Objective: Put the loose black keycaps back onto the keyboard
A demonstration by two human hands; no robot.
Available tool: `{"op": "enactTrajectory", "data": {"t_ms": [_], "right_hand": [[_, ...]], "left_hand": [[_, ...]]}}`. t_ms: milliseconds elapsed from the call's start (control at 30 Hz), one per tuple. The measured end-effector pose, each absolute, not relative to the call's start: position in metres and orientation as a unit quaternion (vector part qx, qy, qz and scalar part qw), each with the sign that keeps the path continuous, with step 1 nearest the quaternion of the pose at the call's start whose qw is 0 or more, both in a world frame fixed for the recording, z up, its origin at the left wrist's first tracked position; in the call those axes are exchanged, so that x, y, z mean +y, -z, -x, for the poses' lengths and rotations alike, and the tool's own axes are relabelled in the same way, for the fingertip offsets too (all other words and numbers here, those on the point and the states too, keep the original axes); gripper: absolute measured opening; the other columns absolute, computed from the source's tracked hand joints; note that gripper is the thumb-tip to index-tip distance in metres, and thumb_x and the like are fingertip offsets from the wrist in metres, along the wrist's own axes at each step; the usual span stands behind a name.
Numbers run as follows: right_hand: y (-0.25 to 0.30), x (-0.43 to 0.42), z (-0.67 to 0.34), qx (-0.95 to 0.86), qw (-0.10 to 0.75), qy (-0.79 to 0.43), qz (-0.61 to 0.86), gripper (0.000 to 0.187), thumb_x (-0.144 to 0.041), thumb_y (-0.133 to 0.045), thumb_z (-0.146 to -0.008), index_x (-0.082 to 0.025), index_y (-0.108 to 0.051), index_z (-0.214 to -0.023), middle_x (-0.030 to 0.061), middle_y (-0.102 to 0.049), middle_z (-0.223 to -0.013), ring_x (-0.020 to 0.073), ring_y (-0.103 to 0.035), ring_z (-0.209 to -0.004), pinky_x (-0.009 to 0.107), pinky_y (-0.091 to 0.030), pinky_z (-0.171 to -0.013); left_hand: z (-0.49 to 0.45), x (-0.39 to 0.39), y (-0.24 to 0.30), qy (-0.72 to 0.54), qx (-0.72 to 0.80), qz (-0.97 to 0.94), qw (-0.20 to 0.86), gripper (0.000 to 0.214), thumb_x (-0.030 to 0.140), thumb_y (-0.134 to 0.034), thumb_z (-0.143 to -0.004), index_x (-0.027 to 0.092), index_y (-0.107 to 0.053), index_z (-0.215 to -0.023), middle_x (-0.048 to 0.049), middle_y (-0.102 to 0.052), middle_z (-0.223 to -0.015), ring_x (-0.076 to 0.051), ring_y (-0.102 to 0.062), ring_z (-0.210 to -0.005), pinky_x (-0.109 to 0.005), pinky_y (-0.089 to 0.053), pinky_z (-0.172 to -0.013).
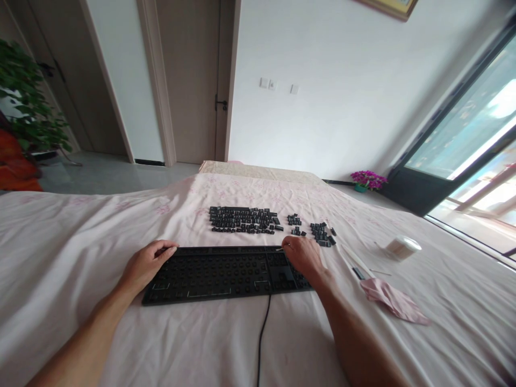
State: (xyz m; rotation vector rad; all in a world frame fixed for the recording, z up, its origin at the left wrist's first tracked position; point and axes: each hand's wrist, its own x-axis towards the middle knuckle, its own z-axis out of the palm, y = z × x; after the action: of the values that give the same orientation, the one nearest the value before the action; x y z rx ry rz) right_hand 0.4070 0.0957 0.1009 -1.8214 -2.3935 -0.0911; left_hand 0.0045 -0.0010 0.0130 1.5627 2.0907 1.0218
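Note:
A black keyboard with its keycaps off lies flat on the bed, its cable running toward me. My left hand grips its far left corner, thumb along the top edge. Over the far edge on the right, my right hand is closed in a pinch on a thin white stick, which looks like a cotton swab; its tip is at the top strip of the keyboard. The hand and wrist hide part of the number pad. Beyond the keyboard, the loose black keycaps are laid out in groups.
To the right stand a clear round tub of what look like cotton swabs and a crumpled pink cloth. A small dark-ended brush-like tool and a loose thin stick lie near them. The bedsheet is wrinkled.

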Motion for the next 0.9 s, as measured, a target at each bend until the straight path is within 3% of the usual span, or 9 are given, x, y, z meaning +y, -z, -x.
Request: {"op": "enactTrajectory", "data": {"t_ms": [533,900], "right_hand": [[-0.1039,0.0986,-0.4123,-0.799,0.071,-0.006,0.598,0.028,-0.023,-0.049,-0.084,-0.026,-0.077,-0.088,0.0045,-0.075,-0.09,0.0216,-0.067,-0.089,0.027,-0.035,-0.066],[-0.106,0.0959,-0.4109,-0.776,0.044,0.051,0.628,0.032,-0.019,-0.044,-0.085,-0.022,-0.075,-0.086,0.0099,-0.074,-0.088,0.0234,-0.067,-0.084,0.028,-0.035,-0.065]], "left_hand": [[-0.0026,0.0004,-0.0103,-0.352,0.741,-0.547,0.168,0.038,0.053,-0.053,-0.081,0.026,-0.07,-0.101,-0.0004,-0.075,-0.1,-0.022,-0.068,-0.091,-0.026,-0.05,-0.076],[-0.0026,-0.0003,-0.0101,-0.351,0.747,-0.538,0.173,0.038,0.054,-0.053,-0.081,0.027,-0.069,-0.104,0.0,-0.074,-0.103,-0.021,-0.068,-0.092,-0.026,-0.049,-0.077]]}}
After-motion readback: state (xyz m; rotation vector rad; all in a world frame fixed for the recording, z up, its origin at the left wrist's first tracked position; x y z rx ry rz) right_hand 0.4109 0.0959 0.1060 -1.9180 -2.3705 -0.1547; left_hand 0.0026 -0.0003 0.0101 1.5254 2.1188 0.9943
